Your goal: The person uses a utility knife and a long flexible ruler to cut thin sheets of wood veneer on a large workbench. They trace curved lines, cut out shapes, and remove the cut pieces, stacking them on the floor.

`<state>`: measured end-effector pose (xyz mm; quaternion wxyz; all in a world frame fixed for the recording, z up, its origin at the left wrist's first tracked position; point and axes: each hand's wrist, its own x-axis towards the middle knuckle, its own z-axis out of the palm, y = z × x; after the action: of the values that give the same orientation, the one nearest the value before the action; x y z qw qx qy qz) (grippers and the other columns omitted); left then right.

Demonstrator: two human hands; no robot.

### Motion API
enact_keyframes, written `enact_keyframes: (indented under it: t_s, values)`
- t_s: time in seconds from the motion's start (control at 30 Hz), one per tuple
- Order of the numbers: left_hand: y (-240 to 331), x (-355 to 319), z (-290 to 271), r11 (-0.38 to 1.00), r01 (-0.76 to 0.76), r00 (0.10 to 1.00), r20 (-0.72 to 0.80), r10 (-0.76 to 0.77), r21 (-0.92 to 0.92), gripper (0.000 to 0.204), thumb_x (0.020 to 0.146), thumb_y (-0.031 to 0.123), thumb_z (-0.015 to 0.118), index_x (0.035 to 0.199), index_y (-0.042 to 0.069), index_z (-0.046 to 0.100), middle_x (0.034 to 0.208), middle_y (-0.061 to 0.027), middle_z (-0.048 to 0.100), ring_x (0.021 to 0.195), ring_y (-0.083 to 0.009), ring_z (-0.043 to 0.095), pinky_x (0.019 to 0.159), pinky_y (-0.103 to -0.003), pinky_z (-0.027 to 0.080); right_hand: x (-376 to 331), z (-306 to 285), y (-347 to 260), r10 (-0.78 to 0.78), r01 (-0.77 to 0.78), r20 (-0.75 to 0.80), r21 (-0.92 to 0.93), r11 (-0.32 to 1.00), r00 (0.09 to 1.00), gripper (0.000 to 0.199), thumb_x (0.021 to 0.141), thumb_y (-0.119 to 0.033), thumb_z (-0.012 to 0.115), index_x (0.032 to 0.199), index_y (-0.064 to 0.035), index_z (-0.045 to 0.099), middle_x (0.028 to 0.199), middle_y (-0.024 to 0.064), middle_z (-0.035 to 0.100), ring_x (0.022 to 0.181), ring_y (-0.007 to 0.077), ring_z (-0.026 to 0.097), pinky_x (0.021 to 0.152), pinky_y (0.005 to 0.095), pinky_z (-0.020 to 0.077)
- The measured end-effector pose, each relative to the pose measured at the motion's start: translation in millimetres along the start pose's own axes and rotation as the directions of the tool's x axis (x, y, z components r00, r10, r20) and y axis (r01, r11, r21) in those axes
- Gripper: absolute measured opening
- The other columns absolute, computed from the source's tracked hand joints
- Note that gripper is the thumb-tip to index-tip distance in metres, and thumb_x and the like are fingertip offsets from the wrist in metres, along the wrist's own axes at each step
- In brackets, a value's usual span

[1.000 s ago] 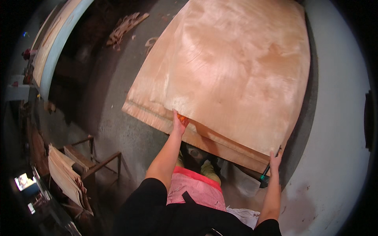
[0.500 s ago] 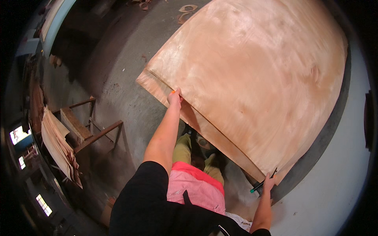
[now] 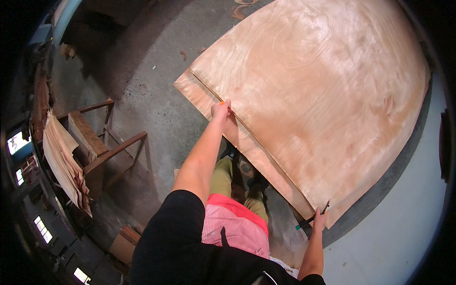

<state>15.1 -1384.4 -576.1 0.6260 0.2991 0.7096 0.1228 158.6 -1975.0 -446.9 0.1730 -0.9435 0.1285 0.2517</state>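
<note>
A large pale wood veneer sheet [image 3: 313, 95] lies over another sheet, whose border strip [image 3: 266, 164] shows along the side nearest me. My left hand [image 3: 221, 110] pinches the upper sheet's near edge. A small orange bit shows at its fingers; I cannot make out what it is. My right hand [image 3: 319, 220] is closed around a slim dark tool [image 3: 306, 223] with a green end and a thin pointed tip. That hand is at the near right corner of the upper sheet; whether its fingers also grip the sheet is hidden.
To the left stands a wooden frame [image 3: 116, 154] beside a stack of ragged veneer pieces [image 3: 66, 164]. Brown boards [image 3: 126, 242] lie at the lower left. A pale wall [image 3: 403, 213] curves along the right. Wood scraps [image 3: 240, 10] lie on the grey floor [image 3: 161, 71].
The view has shifted slightly. Both hands keep their places at the upper sheet's near edge, and the dark tool stays in my right hand.
</note>
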Motion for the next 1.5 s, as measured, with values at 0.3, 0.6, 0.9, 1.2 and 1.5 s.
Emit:
enact_keyframes:
  t_s: [0.3,0.6,0.9,1.2,1.5]
  values:
    - [-0.8,-1.3,-4.6,0.98,-0.071,0.996,0.068,0.06,0.186,0.022,0.079,0.026,0.056,0.072,0.006,0.056,0.059,-0.0028,0.055,0.044,-0.0071,0.045,0.039,-0.02,0.037,-8.6,-3.6,-3.3,-0.021,0.02,-0.01,-0.084,0.996,1.0,0.03,0.076,-0.028,0.06,0.074,-0.0008,0.046,0.057,0.0075,0.054,0.049,0.0167,0.052,0.049,0.0281,0.0416]
    - [-8.2,3.2,-5.7,0.98,-0.113,0.993,0.057,0.105,0.163,0.021,0.077,0.025,0.056,0.07,0.005,0.054,0.058,-0.0034,0.054,0.047,-0.0117,0.048,0.045,-0.025,0.041,-6.0,-2.2,0.8,-0.008,0.009,0.016,-0.098,0.995,1.0,0.032,0.076,-0.027,0.06,0.08,0.0006,0.045,0.057,0.0081,0.053,0.05,0.0169,0.052,0.047,0.0287,0.0415]
    - [10.5,-29.8,12.6,0.733,-0.292,0.878,-0.131,0.46,0.614,0.052,0.075,0.03,0.056,0.112,-0.004,0.043,0.115,-0.0214,0.038,0.101,-0.0323,0.045,0.085,-0.037,0.037,-6.7,4.3,-1.2,0.025,-0.025,0.007,-0.049,0.998,1.0,0.03,0.076,-0.026,0.061,0.075,-0.0018,0.043,0.057,0.0081,0.054,0.05,0.0157,0.052,0.047,0.0276,0.0421]
    - [9.0,-12.9,12.3,0.794,-0.471,0.695,-0.392,0.603,0.385,0.028,0.076,0.028,0.057,0.075,0.0,0.06,0.064,-0.0118,0.059,0.058,-0.0246,0.056,0.058,-0.034,0.042,0.4,6.7,7.6,-0.004,0.006,0.031,-0.053,0.999,1.0,0.032,0.076,-0.026,0.06,0.08,-0.0002,0.042,0.057,0.0084,0.054,0.049,0.0167,0.052,0.046,0.0281,0.0416]
    - [2.2,47.8,-12.2,0.896,-0.276,0.94,-0.097,0.327,0.347,0.026,0.074,0.027,0.054,0.072,0.002,0.061,0.06,-0.0113,0.059,0.056,-0.0221,0.057,0.056,-0.034,0.044,-3.4,6.2,11.6,0.033,-0.032,0.016,-0.017,0.999,0.999,0.035,0.073,-0.033,0.061,0.078,-0.0013,0.047,0.059,0.0076,0.055,0.054,0.0169,0.054,0.051,0.0283,0.0425]
